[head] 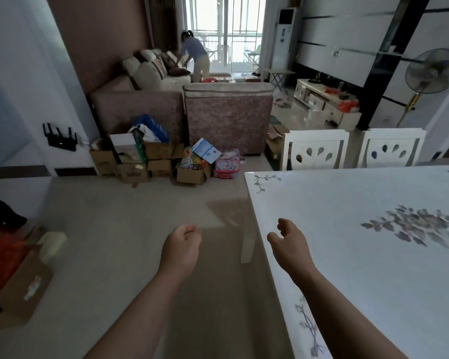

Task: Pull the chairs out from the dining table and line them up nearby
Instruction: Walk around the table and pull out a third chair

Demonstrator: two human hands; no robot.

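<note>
Both bare arms reach forward and neither hand holds anything. The left hand (183, 240) is over the bare floor (130, 229), its fingers curled loosely into a soft fist. The right hand (287, 238) hovers above the near left edge of the worktop (347, 216), fingers bent and slightly parted, thumb out, gripping nothing; whether it touches the surface I cannot tell.

The worktop is white and glossy, with a purple leaf pattern to the right of the right hand and small sprigs at its corners. One white leg (248, 244) shows below the edge, between the two hands.

Two white chairs stand at the far side of the worktop, well beyond the right hand, tucked in with only their backs showing. The left chair (315, 150) is ahead of that hand and a little to its right; the right chair (393, 149) is just beside it, further right. Each back has leaf-shaped cutouts.

Ahead of the left hand, across the floor, cardboard boxes (145, 161) are piled against the back of a sofa (228, 117). Far beyond, a person (196, 57) bends over the sofa near a bright window. A standing fan (433, 73) is at the far right
</note>
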